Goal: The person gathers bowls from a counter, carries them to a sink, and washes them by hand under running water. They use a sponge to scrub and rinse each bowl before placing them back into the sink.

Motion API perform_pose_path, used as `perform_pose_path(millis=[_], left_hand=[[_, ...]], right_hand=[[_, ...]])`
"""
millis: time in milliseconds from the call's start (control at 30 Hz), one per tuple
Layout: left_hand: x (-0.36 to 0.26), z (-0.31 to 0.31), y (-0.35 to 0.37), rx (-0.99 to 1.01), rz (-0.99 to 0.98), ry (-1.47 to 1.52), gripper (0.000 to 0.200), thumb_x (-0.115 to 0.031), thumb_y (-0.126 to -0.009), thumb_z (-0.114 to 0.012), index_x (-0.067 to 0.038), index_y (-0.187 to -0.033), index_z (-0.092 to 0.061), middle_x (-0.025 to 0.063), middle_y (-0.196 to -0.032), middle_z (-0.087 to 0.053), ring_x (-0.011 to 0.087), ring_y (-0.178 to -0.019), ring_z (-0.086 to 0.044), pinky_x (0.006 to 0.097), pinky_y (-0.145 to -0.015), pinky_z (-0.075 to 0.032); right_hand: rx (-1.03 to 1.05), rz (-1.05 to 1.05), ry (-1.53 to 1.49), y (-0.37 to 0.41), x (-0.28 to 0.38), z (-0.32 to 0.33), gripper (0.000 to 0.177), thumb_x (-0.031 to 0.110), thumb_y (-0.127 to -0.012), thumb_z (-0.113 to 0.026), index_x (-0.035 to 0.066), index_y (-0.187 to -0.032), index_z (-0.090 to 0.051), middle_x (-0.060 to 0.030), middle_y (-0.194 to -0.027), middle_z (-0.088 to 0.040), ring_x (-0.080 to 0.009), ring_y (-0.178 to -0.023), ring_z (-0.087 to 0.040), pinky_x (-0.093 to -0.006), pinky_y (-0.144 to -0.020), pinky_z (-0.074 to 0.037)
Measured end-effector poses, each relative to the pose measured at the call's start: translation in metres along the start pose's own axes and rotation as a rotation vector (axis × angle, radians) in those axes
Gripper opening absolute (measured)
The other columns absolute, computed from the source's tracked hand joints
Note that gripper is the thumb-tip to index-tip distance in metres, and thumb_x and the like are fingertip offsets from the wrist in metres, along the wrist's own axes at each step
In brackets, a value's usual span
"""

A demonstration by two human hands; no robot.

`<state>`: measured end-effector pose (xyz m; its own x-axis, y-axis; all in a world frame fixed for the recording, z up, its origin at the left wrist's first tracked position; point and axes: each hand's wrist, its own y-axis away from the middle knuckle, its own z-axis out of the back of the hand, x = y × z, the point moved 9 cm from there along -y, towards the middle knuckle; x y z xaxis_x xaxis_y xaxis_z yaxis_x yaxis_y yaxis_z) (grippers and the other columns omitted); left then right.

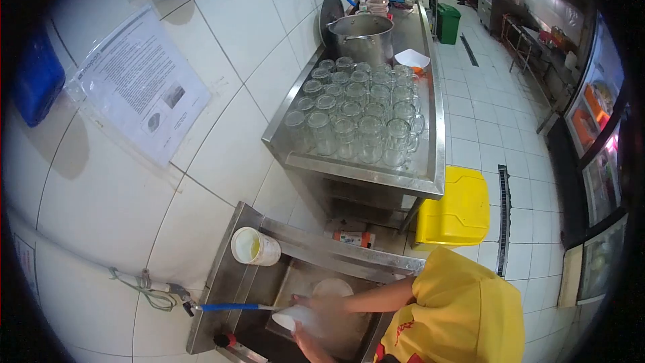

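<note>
In the sink [269,282], a white dish [284,322] is tilted under the end of a blue hose [232,307]. My left hand [304,337], coming from the bottom edge, grips the dish at its lower side. My right hand [316,303] reaches in from the yellow sleeve [457,309] and holds the dish's upper side, its fingers blurred by steam. Just beyond my right forearm, a round white plate [334,288] lies in the basin. A white bucket [255,247] with something yellowish inside stands on the sink's ledge.
Several upside-down glass mugs [356,111] crowd the steel counter [363,173], with a large pot [363,37] behind them. A yellow bin [453,208] stands on the floor beside the counter; a green bin [448,23] is farther back. A tap [178,292] juts from the tiled wall.
</note>
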<state>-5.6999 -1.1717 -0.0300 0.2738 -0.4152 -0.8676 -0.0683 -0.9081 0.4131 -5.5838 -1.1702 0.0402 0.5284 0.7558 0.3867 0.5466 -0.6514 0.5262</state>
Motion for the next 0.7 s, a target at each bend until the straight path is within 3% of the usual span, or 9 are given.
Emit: perform_pose_path(millis=[67,100,200,333,533,600,633,667,700], left_hand=[[-0.028,-0.004,0.018,-0.281,-0.017,-0.118,0.042,-0.029,-0.088,-0.047,0.006,-0.112,-0.050,0.0162,-0.101,-0.053,0.0256,-0.088,-0.052,0.0381,-0.077,-0.044],[-0.034,0.005,0.020,-0.248,-0.102,-0.391,0.043,-0.030,-0.089,-0.048,0.005,-0.114,-0.048,0.0145,-0.101,-0.053,0.0239,-0.088,-0.052,0.0357,-0.078,-0.043],[-0.021,0.007,0.014,-0.169,-0.079,-0.179,0.045,-0.032,-0.087,-0.050,0.004,-0.115,-0.047,0.0148,-0.103,-0.053,0.0249,-0.090,-0.052,0.0371,-0.078,-0.043],[-0.015,0.011,0.010,-0.143,-0.078,-0.073,0.049,-0.034,-0.085,-0.053,0.003,-0.117,-0.045,0.0153,-0.106,-0.052,0.0262,-0.092,-0.053,0.0389,-0.079,-0.043],[-0.003,0.024,0.010,-0.064,-0.130,0.012,0.056,-0.038,-0.082,-0.057,0.001,-0.120,-0.042,0.0160,-0.110,-0.052,0.0281,-0.096,-0.054,0.0417,-0.079,-0.043],[-0.010,0.014,0.009,-0.126,-0.111,0.050,0.052,-0.032,-0.082,-0.058,0.000,-0.120,-0.043,0.0154,-0.110,-0.053,0.0281,-0.095,-0.055,0.0424,-0.078,-0.045],[-0.022,0.007,0.007,-0.177,-0.095,0.080,0.049,-0.027,-0.082,-0.060,0.000,-0.120,-0.044,0.0147,-0.109,-0.054,0.0282,-0.095,-0.056,0.0430,-0.078,-0.046],[-0.026,0.010,0.008,-0.231,-0.076,0.116,0.046,-0.022,-0.082,-0.061,-0.001,-0.120,-0.045,0.0141,-0.109,-0.056,0.0282,-0.095,-0.056,0.0437,-0.077,-0.047],[-0.015,0.020,0.001,-0.149,-0.068,0.196,0.047,-0.020,-0.080,-0.065,-0.003,-0.119,-0.046,0.0131,-0.109,-0.056,0.0272,-0.096,-0.056,0.0435,-0.080,-0.047]], right_hand=[[0.226,0.184,-0.035,-0.091,-0.035,0.038,0.055,0.052,-0.091,-0.032,0.010,-0.125,-0.043,-0.0048,-0.128,-0.043,-0.0149,-0.114,-0.039,-0.0308,-0.093,-0.033],[-0.018,0.123,-0.264,-0.088,-0.037,0.052,0.052,0.048,-0.093,-0.030,0.010,-0.127,-0.041,-0.0047,-0.131,-0.040,-0.0164,-0.118,-0.036,-0.0312,-0.097,-0.030],[-0.020,-0.052,0.065,0.002,0.002,0.004,0.050,0.046,-0.094,-0.030,0.013,-0.130,-0.039,-0.0038,-0.135,-0.037,-0.0187,-0.122,-0.033,-0.0294,-0.098,-0.027],[0.162,0.153,0.100,-0.055,-0.019,0.016,0.054,0.051,-0.092,-0.031,0.015,-0.131,-0.038,-0.0041,-0.138,-0.031,-0.0204,-0.125,-0.030,-0.0279,-0.100,-0.024],[-0.045,-0.014,0.151,0.025,0.016,-0.022,0.047,0.043,-0.093,-0.031,0.014,-0.130,-0.040,-0.0065,-0.126,-0.047,-0.0198,-0.118,-0.040,-0.0334,-0.100,-0.030],[0.221,0.208,0.193,-0.002,0.008,-0.019,0.046,0.044,-0.093,-0.032,0.014,-0.127,-0.043,-0.0058,-0.120,-0.052,-0.0189,-0.115,-0.043,-0.0346,-0.098,-0.031],[0.600,0.178,-0.040,-0.054,-0.023,-0.010,0.050,0.048,-0.092,-0.032,0.012,-0.125,-0.045,-0.0052,-0.121,-0.051,-0.0182,-0.113,-0.044,-0.0325,-0.097,-0.032],[0.611,0.152,-0.039,-0.049,-0.025,-0.015,0.050,0.048,-0.092,-0.032,0.012,-0.125,-0.045,-0.0052,-0.121,-0.051,-0.0182,-0.113,-0.044,-0.0325,-0.097,-0.032],[0.324,0.079,0.098,-0.048,-0.028,0.003,0.049,0.046,-0.092,-0.033,0.011,-0.124,-0.046,-0.0053,-0.122,-0.051,-0.0174,-0.112,-0.044,-0.0318,-0.097,-0.033]])
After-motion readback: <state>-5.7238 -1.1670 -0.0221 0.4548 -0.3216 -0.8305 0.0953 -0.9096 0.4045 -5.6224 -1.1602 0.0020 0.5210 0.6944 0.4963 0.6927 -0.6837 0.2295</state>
